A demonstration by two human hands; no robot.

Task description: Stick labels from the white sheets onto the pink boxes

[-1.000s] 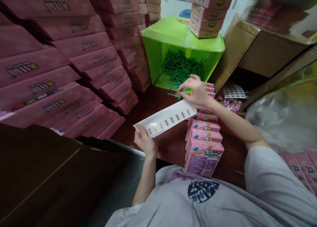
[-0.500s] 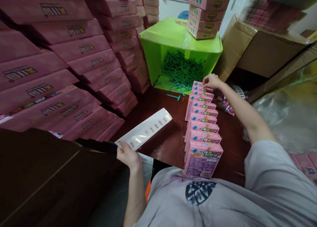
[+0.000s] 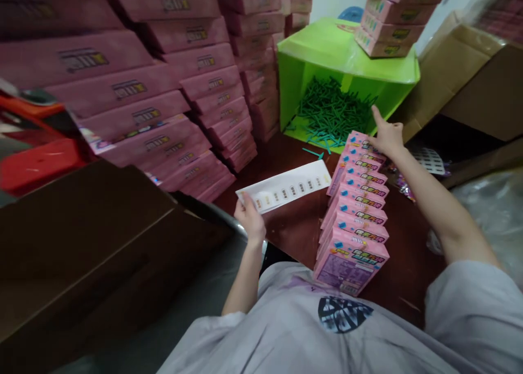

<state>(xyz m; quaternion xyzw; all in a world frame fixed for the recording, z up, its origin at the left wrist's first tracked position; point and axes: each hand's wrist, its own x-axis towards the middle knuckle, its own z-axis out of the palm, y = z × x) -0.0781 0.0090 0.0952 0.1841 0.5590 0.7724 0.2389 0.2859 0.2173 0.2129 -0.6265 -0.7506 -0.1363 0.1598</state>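
A white strip of small oval labels (image 3: 286,188) is gripped at its left end by my left hand (image 3: 250,219). A row of upright pink boxes (image 3: 353,257) stands one behind another on the dark red table (image 3: 281,227), running away from my body. At the far end of that row is my right hand (image 3: 386,137), its fingers spread and one pointing up toward the green bin. It touches or hovers over the farthest box, and I see nothing held in it.
A bright green bin (image 3: 347,53) full of green plastic sticks (image 3: 335,110) stands at the back, with pink boxes (image 3: 392,25) stacked on top. Tall stacks of pink cartons (image 3: 212,63) line the left. An open cardboard box (image 3: 457,58) and clear plastic (image 3: 490,216) lie right.
The view has swung left, so most things sit farther right. My right hand has opened its fingers at the far boxes. The label strip is turned more level in my left hand.
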